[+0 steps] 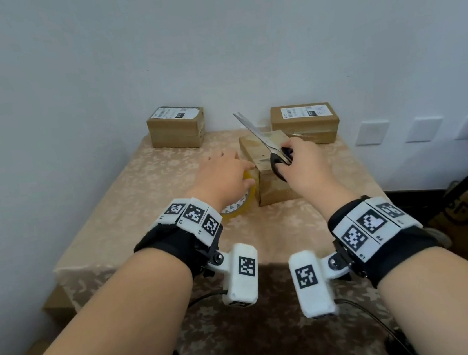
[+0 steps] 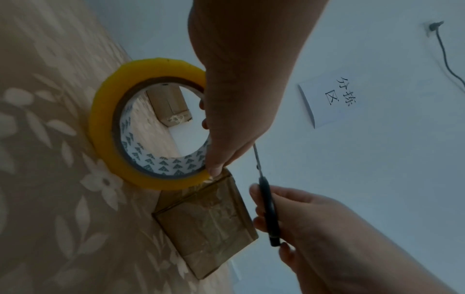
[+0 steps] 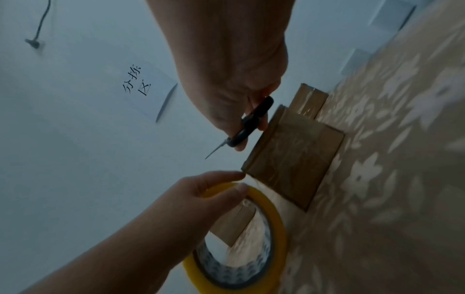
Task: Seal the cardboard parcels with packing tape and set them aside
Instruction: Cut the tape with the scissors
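Two hands: busy at the parcel (image 1: 268,170) near the table's (image 1: 118,209) back edge.
Left hand (image 1: 221,179): fingers curled round the tape roll (image 2: 151,129), holding it beside the parcel, likely keeping the strip taut.
Right hand (image 1: 305,165): fingers through the scissors (image 1: 263,141), blades barely parted, probably ready to cut.

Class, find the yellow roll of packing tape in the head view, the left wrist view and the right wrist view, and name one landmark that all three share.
Head: yellow roll of packing tape sits centre-left, mostly hidden beneath the left hand.
Left wrist: it fills the centre-left, standing on edge on the floral cloth.
Right wrist: it lies along the bottom centre.
Shared landmark: the brown cardboard parcel right beside the roll.
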{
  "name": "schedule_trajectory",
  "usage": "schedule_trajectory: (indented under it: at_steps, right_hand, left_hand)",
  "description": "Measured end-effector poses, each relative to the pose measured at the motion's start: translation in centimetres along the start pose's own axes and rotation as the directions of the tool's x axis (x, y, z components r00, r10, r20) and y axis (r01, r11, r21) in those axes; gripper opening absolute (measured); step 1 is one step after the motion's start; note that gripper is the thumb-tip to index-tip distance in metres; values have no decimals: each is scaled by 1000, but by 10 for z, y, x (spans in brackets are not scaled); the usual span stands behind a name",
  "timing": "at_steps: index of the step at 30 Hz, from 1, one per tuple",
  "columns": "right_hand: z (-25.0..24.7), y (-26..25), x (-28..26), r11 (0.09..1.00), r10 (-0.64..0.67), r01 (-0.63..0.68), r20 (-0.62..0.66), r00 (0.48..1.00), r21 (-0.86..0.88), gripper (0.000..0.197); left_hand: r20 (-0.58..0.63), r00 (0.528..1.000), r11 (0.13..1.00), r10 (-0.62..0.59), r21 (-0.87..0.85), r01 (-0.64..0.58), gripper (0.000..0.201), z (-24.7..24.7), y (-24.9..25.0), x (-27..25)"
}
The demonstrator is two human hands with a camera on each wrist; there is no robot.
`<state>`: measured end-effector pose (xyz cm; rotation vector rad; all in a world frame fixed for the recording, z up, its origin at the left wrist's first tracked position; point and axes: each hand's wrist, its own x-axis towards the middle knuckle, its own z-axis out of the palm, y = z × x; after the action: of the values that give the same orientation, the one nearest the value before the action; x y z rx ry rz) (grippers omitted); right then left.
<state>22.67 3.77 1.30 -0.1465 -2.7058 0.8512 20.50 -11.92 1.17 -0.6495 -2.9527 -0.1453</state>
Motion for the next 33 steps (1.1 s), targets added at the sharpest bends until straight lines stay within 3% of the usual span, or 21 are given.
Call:
schedule_trajectory:
  at_steps: [6,8,10,13,16,23,26,33]
  right_hand:
    - [5,-20,1,990,-80,78,15,997,114,18]
    - [-1,-24,-1,966,-42,18,85,996,259,18]
    - [-12,-26,-7,902,18,-116,232,973,416,28]
    - [-30,-22,-22,839,14,-303,540,842,451,50]
    - [-43,-7,-35,881,-23,-333,734,679,336,63]
    - [-58,10,-57,927,131,-361,821,556,96,79]
    - [-55,9,-60,916,143,-388,820,554,102,76]
    - [-24,2,-56,891,160,-423,756,634,166,59]
  left_hand:
    - [-32,999,985,12,-172,-18,37,-7,-17,-2]
    - [-23,999,975,27,-221,-32,34,-8,-22,-5]
    - [-21,999,970,34,-239,-38,32,-8,-24,-6]
    - [-25,999,972,37,-232,-42,30,-6,-24,-10]
    - [-23,999,976,23,-217,-28,33,-5,-23,-13]
    - [2,1000,976,-1,-217,2,31,-6,-17,-18]
    - [12,1000,979,-8,-204,10,30,-7,-15,-18]
    - [4,1000,979,0,-204,1,31,-5,-18,-16]
